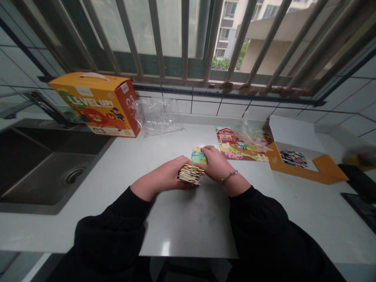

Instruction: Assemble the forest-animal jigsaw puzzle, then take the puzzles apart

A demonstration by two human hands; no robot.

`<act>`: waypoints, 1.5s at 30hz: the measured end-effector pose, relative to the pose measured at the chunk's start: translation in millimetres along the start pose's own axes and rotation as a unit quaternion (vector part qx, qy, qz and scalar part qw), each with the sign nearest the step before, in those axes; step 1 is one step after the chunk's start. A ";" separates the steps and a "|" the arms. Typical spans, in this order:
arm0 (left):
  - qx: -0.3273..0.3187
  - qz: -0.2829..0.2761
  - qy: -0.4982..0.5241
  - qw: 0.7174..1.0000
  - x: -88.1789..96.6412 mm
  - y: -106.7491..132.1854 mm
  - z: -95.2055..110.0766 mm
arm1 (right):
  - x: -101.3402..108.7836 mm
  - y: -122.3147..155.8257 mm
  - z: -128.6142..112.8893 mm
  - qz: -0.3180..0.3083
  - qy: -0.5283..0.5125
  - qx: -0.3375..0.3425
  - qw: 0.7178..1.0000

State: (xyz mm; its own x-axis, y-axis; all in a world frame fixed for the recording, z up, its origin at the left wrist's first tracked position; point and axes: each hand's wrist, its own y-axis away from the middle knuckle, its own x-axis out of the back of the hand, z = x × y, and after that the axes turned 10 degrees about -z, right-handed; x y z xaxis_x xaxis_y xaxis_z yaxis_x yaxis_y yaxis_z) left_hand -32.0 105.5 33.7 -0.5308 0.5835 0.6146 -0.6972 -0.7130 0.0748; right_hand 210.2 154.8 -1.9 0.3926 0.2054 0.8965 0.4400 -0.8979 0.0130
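Note:
My left hand (170, 172) is closed round a thick stack of puzzle pieces (190, 175), whose pale cardboard edges face me. At the far side of the stack, my right hand (213, 162) has its fingers bent against a small colourful puzzle piece (198, 155), printed in blue, green and yellow. Its thumb lies close to the stack's right end. Both hands are just above the white counter, near its middle. Beyond my right hand lies a printed farm picture (232, 150) with a red barn and a pink pig.
An orange carton (117, 105) with a handle stands at the back left beside crumpled clear plastic (160, 117). More clear plastic (254, 135) covers part of the farm picture. An open orange-and-white box (326, 166) holds several pieces on the right. A dark sink (38, 168) lies left.

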 end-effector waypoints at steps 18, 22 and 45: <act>0.001 -0.002 0.003 1.000 -3.0 -0.6 0.5 | 2.4 -6.6 6.0 0.054 -0.288 -0.083 0.953; 0.015 0.001 -0.012 1.000 -0.4 -0.5 1.7 | 13.3 -4.0 15.8 0.054 -0.388 -0.083 0.916; 0.022 -0.006 -0.011 1.000 4.7 -0.7 -1.3 | 10.4 9.5 -15.4 -0.009 0.023 -0.078 0.997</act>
State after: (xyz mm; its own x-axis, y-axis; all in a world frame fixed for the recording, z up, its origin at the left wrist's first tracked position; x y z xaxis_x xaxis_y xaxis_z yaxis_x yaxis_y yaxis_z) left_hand -34.6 109.2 35.5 -0.5124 0.5833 0.6302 -0.6810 -0.7231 0.1155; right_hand 206.0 142.5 14.4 0.3474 0.2072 0.9145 0.3147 -0.9445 0.0945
